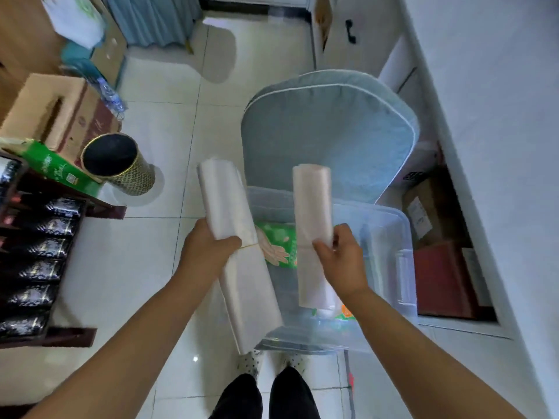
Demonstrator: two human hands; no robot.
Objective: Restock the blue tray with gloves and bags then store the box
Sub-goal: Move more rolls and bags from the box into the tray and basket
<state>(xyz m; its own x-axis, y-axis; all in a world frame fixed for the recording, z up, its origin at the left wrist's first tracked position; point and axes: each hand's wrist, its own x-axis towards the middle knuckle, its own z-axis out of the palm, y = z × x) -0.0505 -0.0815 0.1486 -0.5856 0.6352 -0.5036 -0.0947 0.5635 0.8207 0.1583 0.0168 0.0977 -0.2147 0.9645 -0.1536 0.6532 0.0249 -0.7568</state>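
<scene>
A clear plastic storage box (390, 225) sits on the tiled floor just ahead of my feet. Inside it lies a green packet printed with hands (276, 244), and a smaller green and orange packet (343, 314) shows near its front wall. My left hand (205, 249) grips a long white roll of plastic bags (239, 252) around its middle, held above the box's left edge. My right hand (343, 258) grips a second, pinkish-white roll of bags (313, 228) upright over the box. No blue tray is in view.
A pale blue cushioned chair (329, 128) stands right behind the box. At left are a dark rack of black packets (36, 252), a black-and-gold cylindrical bin (121, 164), a green carton (57, 169) and cardboard boxes (57, 113). A low cupboard with boxes (438, 252) opens at right.
</scene>
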